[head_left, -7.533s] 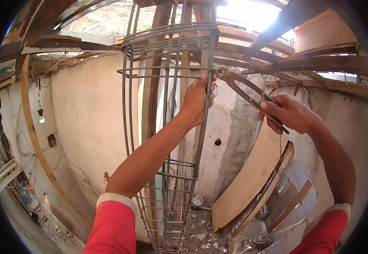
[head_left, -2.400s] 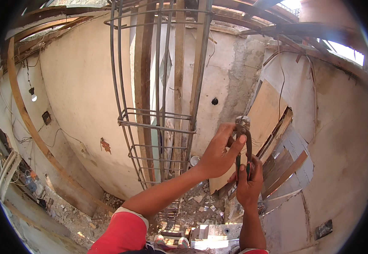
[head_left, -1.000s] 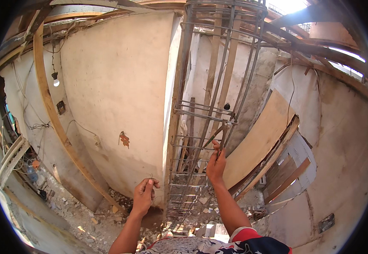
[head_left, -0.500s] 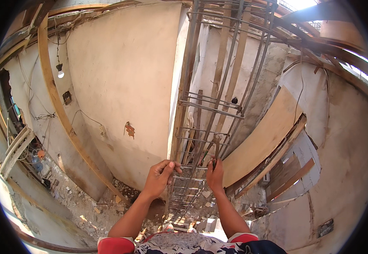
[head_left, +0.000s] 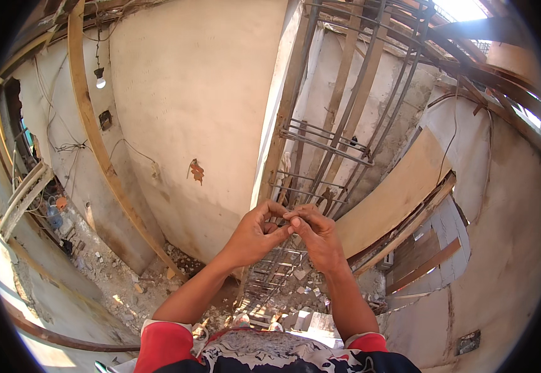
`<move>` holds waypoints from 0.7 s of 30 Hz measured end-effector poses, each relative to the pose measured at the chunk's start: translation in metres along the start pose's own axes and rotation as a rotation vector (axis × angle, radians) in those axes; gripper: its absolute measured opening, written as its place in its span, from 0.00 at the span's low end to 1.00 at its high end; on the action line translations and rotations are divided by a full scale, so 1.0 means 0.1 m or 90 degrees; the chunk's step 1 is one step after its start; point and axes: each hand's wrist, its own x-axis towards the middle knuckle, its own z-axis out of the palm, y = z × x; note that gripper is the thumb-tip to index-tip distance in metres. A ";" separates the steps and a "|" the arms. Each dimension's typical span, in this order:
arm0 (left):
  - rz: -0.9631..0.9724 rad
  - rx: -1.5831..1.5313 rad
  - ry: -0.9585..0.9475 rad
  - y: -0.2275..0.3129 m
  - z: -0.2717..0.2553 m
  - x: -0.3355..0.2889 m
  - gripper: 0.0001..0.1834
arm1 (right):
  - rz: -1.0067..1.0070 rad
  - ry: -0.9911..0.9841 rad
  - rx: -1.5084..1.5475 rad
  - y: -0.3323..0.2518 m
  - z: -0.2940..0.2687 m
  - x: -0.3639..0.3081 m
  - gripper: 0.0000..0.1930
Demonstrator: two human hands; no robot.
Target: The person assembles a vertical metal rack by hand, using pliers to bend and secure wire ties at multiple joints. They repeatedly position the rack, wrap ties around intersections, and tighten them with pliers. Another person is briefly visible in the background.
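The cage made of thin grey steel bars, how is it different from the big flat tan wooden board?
The cage made of thin grey steel bars is open and see-through, but the flat tan wooden board is a solid sheet. The cage reaches the picture's top edge, while the board ends well below it. Both are long and look slanted in this view.
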 end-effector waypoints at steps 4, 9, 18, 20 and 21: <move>-0.056 0.050 0.069 0.09 -0.21 -0.14 0.12 | 0.027 0.101 0.039 -0.22 0.04 0.25 0.17; -0.037 0.026 0.185 -0.12 -0.45 -0.40 0.13 | -0.080 0.166 0.177 -0.35 -0.08 0.74 0.18; 0.052 0.208 0.024 0.81 -0.98 0.20 0.24 | -0.130 0.072 0.134 -0.76 0.41 1.31 0.19; 0.010 0.143 -0.001 0.92 -0.91 0.40 0.25 | -0.157 0.056 0.129 -0.84 0.48 1.55 0.19; -0.015 0.089 -0.029 0.95 -0.93 0.51 0.25 | -0.167 0.051 0.119 -0.88 0.49 1.69 0.19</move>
